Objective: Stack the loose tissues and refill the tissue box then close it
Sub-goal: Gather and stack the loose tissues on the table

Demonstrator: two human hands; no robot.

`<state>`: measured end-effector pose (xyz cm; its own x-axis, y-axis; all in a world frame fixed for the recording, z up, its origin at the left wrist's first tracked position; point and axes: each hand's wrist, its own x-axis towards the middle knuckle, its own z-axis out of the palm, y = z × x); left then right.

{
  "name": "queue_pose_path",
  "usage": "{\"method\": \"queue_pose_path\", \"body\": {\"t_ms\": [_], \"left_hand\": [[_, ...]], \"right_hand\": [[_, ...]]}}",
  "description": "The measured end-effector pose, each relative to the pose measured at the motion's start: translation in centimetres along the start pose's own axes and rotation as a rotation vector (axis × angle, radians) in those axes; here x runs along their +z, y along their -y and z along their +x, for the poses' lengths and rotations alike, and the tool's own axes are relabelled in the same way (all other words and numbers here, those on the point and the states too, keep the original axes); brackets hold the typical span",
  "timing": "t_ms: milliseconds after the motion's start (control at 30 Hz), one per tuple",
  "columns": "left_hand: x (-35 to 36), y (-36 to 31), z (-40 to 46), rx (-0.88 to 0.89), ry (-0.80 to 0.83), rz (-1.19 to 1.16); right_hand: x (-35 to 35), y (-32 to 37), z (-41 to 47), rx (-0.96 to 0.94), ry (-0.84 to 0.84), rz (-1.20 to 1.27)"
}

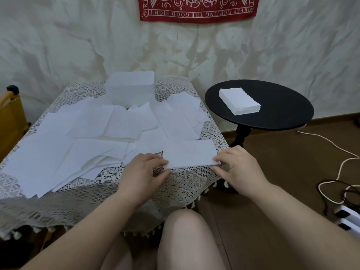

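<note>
A folded white tissue [189,153] lies at the near right edge of the lace-covered table [175,184]. My left hand [144,172] pinches its near left corner and my right hand [236,165] pinches its near right corner. Several loose white tissues [81,145] are spread over the table's left and middle. A white tissue box [130,87] stands at the table's far side, its opening not visible. A neat stack of tissues [239,101] sits on the round black side table [282,114] to the right.
A yellow chair frame [9,117] stands at the left of the table. White and black cables [339,184] and a power strip [348,217] lie on the brown floor at the right. My knees [185,236] are below the table's near edge.
</note>
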<state>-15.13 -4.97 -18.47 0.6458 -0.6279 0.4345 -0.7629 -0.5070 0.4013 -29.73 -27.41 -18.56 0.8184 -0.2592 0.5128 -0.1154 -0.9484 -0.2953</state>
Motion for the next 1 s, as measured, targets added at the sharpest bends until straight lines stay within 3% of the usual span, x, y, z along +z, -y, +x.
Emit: {"method": "queue_pose_path", "body": {"t_ms": [367, 633, 767, 1000], "left_hand": [[0.0, -0.2, 0.1, -0.008, 0.005, -0.023], [0.1, -0.2, 0.2, -0.019, 0.013, -0.031], [0.3, -0.8, 0.4, 0.075, 0.008, -0.015], [0.1, -0.9, 1.1, 0.098, -0.011, 0.012]], "right_hand": [[-0.1, -0.1, 0.2, 0.081, 0.059, 0.042], [-0.2, -0.1, 0.1, 0.005, 0.046, 0.004], [-0.2, 0.2, 0.5, -0.086, 0.059, -0.047], [-1.2, 0.8, 1.1, -0.033, 0.004, 0.061]]}}
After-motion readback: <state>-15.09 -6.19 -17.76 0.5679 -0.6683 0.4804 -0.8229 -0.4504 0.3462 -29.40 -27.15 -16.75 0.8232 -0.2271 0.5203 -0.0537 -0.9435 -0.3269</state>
